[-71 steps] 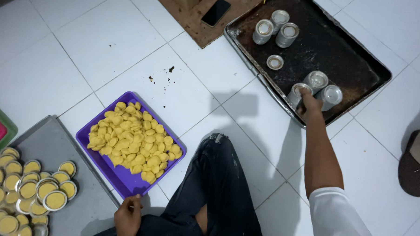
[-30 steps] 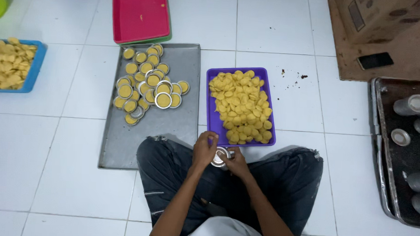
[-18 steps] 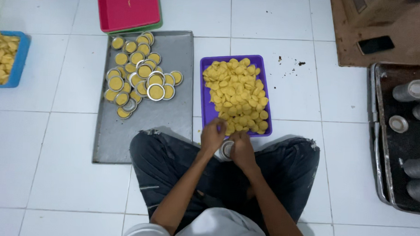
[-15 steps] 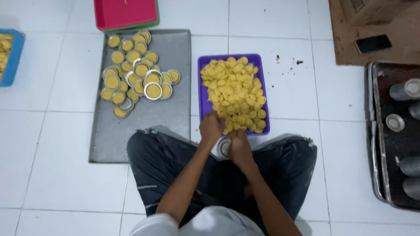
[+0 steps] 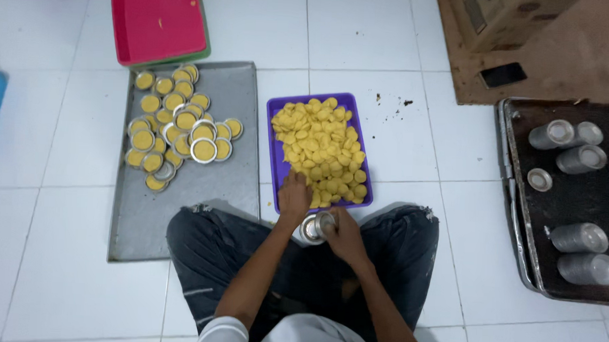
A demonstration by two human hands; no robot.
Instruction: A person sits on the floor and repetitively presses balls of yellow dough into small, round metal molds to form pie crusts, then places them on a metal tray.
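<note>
Hands working a small metal cup beside the tray of yellow dough.

Right hand [image 5: 343,234] is closing around a small metal cup [image 5: 314,226], holding it over the lap, just short of the purple tray [image 5: 272,156], so each piece has little way to travel. Left hand [image 5: 294,196] is reaching onto the near end of the yellow dough pieces [image 5: 322,148], fingers curled together on them; whether it is gripping one I cannot tell. Filled cups [image 5: 178,129] are sitting on the grey tray [image 5: 181,220] to the left, and empty cup stacks [image 5: 575,157] are lying on the dark tray [image 5: 607,202] to the right, both within arm's reach on the floor [image 5: 57,290].
</note>
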